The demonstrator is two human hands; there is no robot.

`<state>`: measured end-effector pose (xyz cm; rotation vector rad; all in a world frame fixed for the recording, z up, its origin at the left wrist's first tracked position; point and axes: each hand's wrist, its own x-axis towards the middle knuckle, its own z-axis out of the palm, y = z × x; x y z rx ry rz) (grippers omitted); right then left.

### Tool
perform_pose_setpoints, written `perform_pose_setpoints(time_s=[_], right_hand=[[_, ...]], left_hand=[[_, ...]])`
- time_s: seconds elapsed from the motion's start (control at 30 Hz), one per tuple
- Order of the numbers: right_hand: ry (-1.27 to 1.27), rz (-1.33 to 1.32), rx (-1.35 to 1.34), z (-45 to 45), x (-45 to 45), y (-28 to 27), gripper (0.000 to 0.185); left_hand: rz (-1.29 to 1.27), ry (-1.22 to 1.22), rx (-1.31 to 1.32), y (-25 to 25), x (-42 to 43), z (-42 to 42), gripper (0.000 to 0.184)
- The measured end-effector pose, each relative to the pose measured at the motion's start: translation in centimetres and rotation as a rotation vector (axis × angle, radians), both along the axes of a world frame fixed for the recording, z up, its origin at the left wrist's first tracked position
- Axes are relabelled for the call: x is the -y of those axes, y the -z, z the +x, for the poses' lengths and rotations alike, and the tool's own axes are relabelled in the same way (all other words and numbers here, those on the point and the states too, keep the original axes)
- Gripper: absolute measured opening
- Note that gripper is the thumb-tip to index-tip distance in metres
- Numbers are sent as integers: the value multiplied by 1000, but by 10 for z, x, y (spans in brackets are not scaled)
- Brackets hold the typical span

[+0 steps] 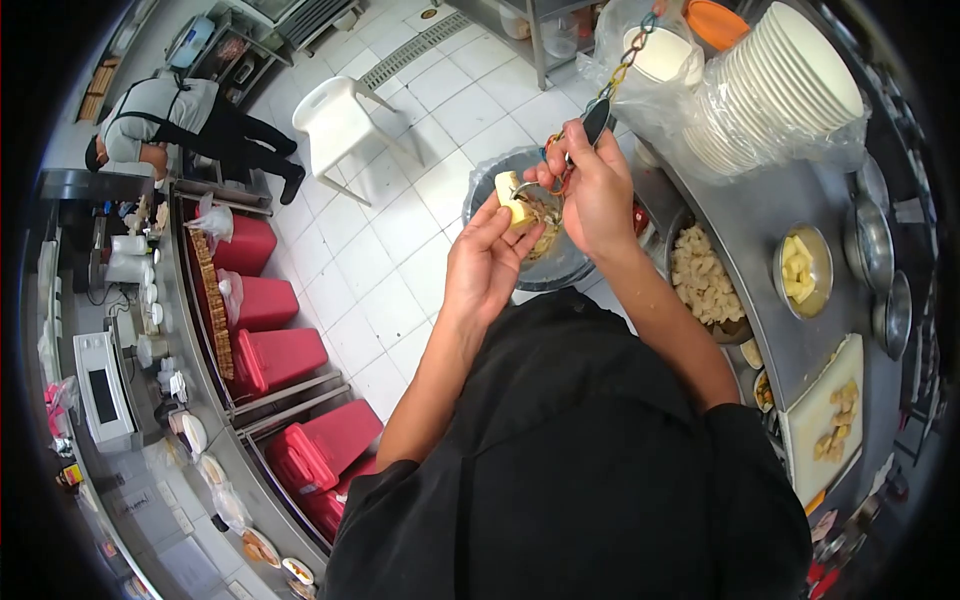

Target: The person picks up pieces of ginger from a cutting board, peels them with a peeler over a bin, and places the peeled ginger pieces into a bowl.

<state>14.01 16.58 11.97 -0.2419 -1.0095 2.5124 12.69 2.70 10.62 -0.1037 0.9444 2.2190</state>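
Near the centre, my left hand (482, 262) holds a pale yellow peeled piece (508, 190) between thumb and fingers. My right hand (597, 195) is closed round the black handle of a peeler-like tool (597, 120), and a coloured chain (628, 58) hangs from the tool. The tool's curved metal end is close beside the piece. Both hands are above a grey bin (540, 275) with a plastic liner and brownish peelings in it.
Right of me, a steel counter (745, 225) bears stacked white bowls (780, 90), a bowl of yellow pieces (798, 270) and a cutting board (825, 415). A white stool (335, 125), red bins (285, 350) and a bending person (190, 120) are on the left.
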Motion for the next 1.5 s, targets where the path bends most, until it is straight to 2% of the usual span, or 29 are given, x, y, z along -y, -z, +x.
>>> perform_pose_setpoints(time_s=[0.57,0.83,0.93,0.97,1.0,1.03,1.07,1.2,1.27,1.3,1.33,1.4,1.5], right_hand=[[32,-48,-71,8,2,2,16],[14,20,-4,-1,2,16,16],[-5,48,52,-24,-7,24,15],[84,150,107,-41,-7,35,14],[94,167,158,-60,-13,51,15],[101,305,222,-71,-17,58,15],[106,444,280,-78,-20,59,16],[80,600,234,-75,-18,39,18],[70,443,78,-67,-15,31,19],[23,297,114,-58,-11,18,17],[8,297,113,-49,-8,12,17],[-39,106,-24,-31,-1,2,16],[-35,40,-7,-12,9,-4,17]], left_hand=[[4,21,-54,-3,-5,10,38],[-76,16,-97,0,-1,21,38],[-68,96,-92,12,4,25,39],[-68,116,-98,14,6,26,41],[-67,138,-107,14,6,26,43],[-67,152,-108,13,6,26,43],[-40,125,-81,12,6,24,44],[78,10,11,14,14,10,46],[68,-37,30,14,19,8,43],[52,-59,40,11,19,8,44],[37,-78,49,9,19,7,44],[43,-78,62,7,19,6,45],[34,-91,72,7,18,7,45]])
